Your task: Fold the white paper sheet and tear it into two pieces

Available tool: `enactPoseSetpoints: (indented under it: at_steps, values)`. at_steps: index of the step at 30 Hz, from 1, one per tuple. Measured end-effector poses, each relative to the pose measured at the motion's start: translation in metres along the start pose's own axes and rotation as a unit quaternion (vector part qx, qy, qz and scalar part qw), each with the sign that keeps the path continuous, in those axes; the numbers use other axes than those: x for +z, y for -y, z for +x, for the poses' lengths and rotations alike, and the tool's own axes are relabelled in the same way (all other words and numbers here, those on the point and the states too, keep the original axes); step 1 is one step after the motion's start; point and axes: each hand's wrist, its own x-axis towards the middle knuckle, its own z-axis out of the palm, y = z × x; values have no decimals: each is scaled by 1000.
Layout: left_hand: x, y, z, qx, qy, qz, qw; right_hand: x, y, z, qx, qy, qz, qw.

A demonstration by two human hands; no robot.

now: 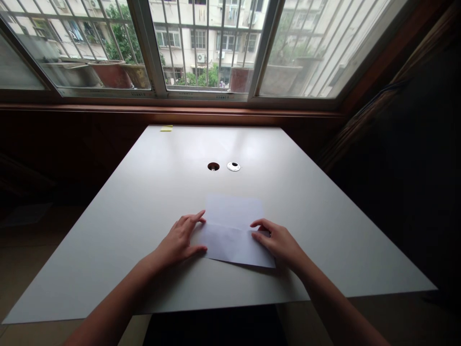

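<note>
With the clock face centred on the paper (236, 216) and twelve toward the window, the near edge of a white surface (118, 230) is seen at six, crossed by both forearms. Pale floor (14, 278) is seen between eight and nine. Beyond the paper, a dark round hole (213, 166) is cut between eleven and twelve, with a ring-shaped cover (234, 166) placed just beside it at twelve. A yellow slip (166, 128) is set at eleven, at the far edge. Past a wooden sill (201, 111), a barred window (154, 77) is filled with daylight, and a reddish plant pot (111, 74) is seen outside at eleven.

The paper is laid flat between the hands, marked by a crosswise crease. Its nine-o'clock edge is met by the spread, unclenched fingers of the left hand (185, 235). At three, its edge is overlapped by the bent fingers of the right hand (277, 238); whether it is pinched there cannot be told.
</note>
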Motion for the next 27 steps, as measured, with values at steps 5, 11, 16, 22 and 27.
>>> enactPoseSetpoints:
  at_steps: [5, 11, 16, 22, 27]
  values:
    - [6, -11, -5, 56, 7, 127, 990, 3, -1, 2, 1, -8, -16, 1000]
    - [14, -22, -8, 112, 18, 174, 978, 4, 2, 6, 0, -16, -43, 999]
    - [12, -19, -6, 57, 25, 121, 991, 3, 3, 1, -28, -14, -47, 998]
    - [2, -3, 12, 17, 27, 26, 999, 0, 3, -2, -47, 7, -59, 997]
    - [-4, 3, 20, 6, 33, 18, 999, 1, 14, 11, -79, 57, -92, 991]
